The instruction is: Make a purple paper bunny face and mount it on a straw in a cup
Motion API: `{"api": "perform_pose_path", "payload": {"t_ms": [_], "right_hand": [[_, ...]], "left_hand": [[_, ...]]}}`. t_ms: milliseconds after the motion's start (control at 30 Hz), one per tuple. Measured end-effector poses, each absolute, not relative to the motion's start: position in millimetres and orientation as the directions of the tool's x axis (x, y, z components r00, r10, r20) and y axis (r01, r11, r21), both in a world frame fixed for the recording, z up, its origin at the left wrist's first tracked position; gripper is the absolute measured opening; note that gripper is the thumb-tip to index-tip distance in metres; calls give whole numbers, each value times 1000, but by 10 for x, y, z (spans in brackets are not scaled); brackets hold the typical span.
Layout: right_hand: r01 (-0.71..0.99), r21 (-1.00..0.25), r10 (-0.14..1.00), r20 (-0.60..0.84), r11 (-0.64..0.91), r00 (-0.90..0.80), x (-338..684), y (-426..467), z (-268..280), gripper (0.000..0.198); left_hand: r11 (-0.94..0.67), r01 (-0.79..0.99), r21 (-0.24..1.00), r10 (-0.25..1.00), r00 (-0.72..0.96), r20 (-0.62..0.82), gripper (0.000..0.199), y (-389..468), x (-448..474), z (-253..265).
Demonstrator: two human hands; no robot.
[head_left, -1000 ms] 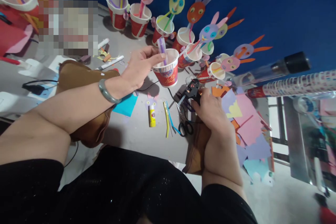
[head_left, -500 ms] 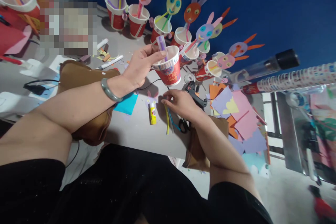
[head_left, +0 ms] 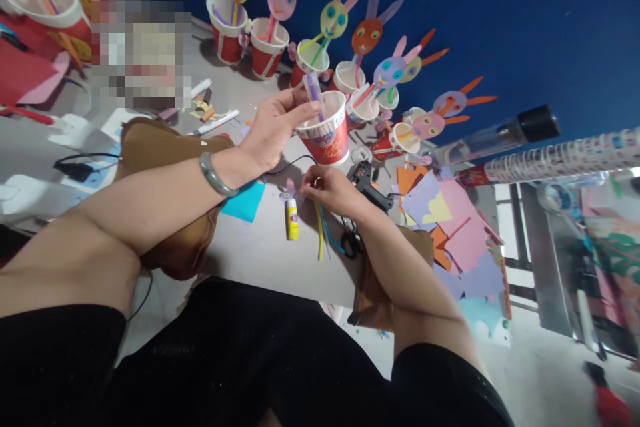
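My left hand (head_left: pixel 273 127) grips a red and white paper cup (head_left: pixel 327 140) at its rim, the thumb pressing on a purple folded strip (head_left: pixel 313 95) that sticks up out of it. Lower down, my right hand (head_left: pixel 333 192) has its fingertips pinched at the right edge of a small purple paper rabbit face (head_left: pixel 289 193) with pink ears. A yellow glue stick (head_left: pixel 293 221) lies just below that face. Yellow and blue strips (head_left: pixel 321 233) and black-handled scissors (head_left: pixel 351 242) lie under my right wrist, beside a black glue gun (head_left: pixel 369 185).
Finished rabbit cups (head_left: pixel 267 47) stand in a row along the blue wall. Coloured paper sheets (head_left: pixel 465 213) and a long stack of cups (head_left: pixel 560 157) lie at the right. Brown cushions (head_left: pixel 175 140) sit under both forearms. A teal paper square (head_left: pixel 243 202) lies near my left wrist.
My right hand has moved left to the paper rabbit face, and its fingers have closed at the edge. My left hand still holds the cup and strip. The view has shifted slightly.
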State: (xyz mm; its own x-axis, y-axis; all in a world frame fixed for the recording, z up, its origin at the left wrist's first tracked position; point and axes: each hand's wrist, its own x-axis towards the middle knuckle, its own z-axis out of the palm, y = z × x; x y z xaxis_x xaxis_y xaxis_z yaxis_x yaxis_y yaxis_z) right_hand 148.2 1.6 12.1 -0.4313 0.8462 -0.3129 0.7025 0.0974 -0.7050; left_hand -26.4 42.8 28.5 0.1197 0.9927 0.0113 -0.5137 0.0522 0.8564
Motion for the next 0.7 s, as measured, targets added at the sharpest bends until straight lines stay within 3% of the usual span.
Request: {"api": "perform_pose_path", "payload": {"t_ms": [167, 333, 500, 700], "right_hand": [[644, -672, 896, 66, 365, -440, 1707, -224, 519, 9], [514, -745, 905, 330, 425, -270, 1825, -334, 818, 16], [434, -791, 894, 440, 431, -85, 1842, -87, 903, 28], [460, -800, 917, 389, 385, -89, 1874, 186, 779, 34]], "left_hand": [[-54, -484, 873, 998, -13, 54, 10, 518, -260, 197], [59, -387, 920, 993, 116, -15, 12, 476, -257, 161], [205, -295, 933, 930, 357, -91, 18, 398, -235, 146], [283, -199, 938, 850, 505, -149, 17, 341, -217, 143]]}}
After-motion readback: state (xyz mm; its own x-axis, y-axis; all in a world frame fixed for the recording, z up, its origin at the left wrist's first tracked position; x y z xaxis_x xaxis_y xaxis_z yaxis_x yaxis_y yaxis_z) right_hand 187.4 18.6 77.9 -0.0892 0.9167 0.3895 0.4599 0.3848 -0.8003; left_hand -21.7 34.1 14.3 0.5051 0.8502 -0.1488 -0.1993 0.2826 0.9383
